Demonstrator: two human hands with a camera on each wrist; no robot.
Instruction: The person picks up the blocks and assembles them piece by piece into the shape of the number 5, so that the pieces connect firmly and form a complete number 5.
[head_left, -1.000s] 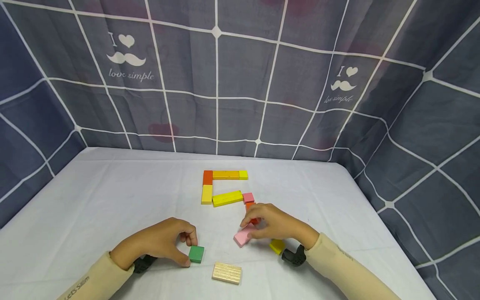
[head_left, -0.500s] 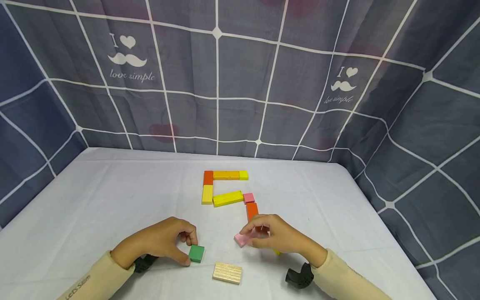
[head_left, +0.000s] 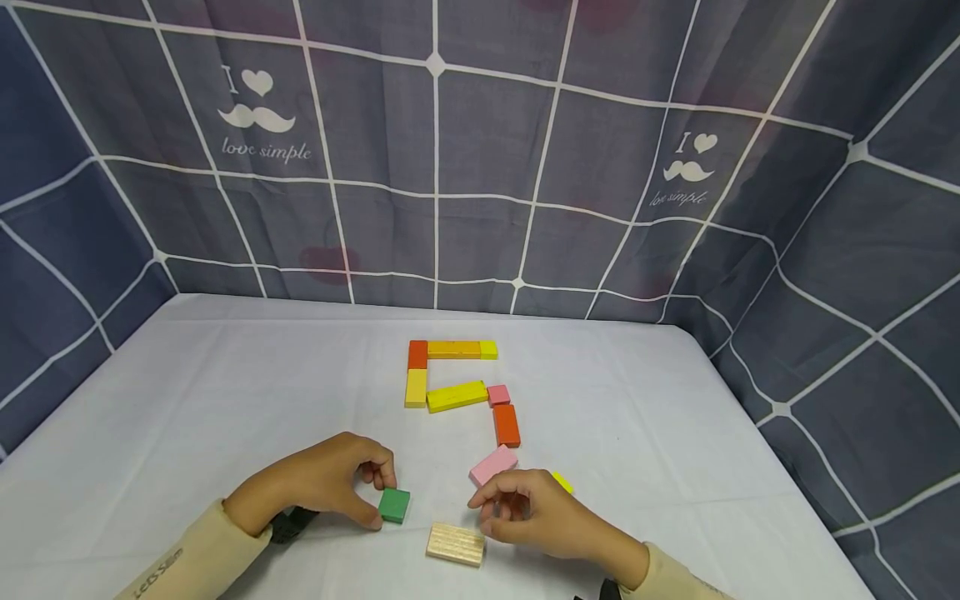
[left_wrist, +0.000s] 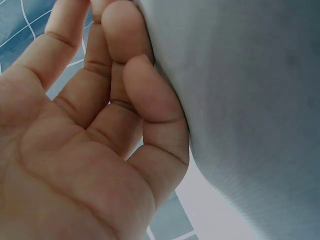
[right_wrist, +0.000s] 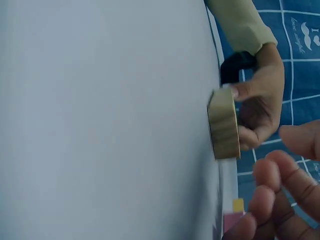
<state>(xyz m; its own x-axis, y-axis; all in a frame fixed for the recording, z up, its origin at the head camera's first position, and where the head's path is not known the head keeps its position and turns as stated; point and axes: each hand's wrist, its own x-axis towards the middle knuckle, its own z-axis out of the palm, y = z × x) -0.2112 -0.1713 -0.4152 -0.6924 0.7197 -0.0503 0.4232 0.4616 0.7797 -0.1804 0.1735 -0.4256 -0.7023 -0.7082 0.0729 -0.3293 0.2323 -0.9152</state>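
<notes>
In the head view my left hand (head_left: 330,477) rests on the table with thumb and index fingertip at two edges of a small green block (head_left: 393,505), pinching it. The left wrist view shows curled fingers (left_wrist: 155,90) against the white cloth; the green block is hidden there. My right hand (head_left: 536,510), holding nothing, hovers with loosely bent fingers just right of a plain wooden block (head_left: 455,544). Beyond its fingertips lies a pink block (head_left: 493,465), set at a slant. Partly hidden behind the right hand is a yellow block (head_left: 562,482).
Farther back, several blocks form a bent line: a yellow-orange bar (head_left: 453,350), an orange-red block (head_left: 417,354), a yellow block (head_left: 416,388), a slanted yellow bar (head_left: 457,396), a small pink block (head_left: 498,395) and an orange block (head_left: 507,426). A dark checked curtain (head_left: 480,150) surrounds the white table (head_left: 262,367).
My right hand has let go of the pink block and drawn back toward the wooden block, uncovering the orange block. The left hand and the green block have stayed put.
</notes>
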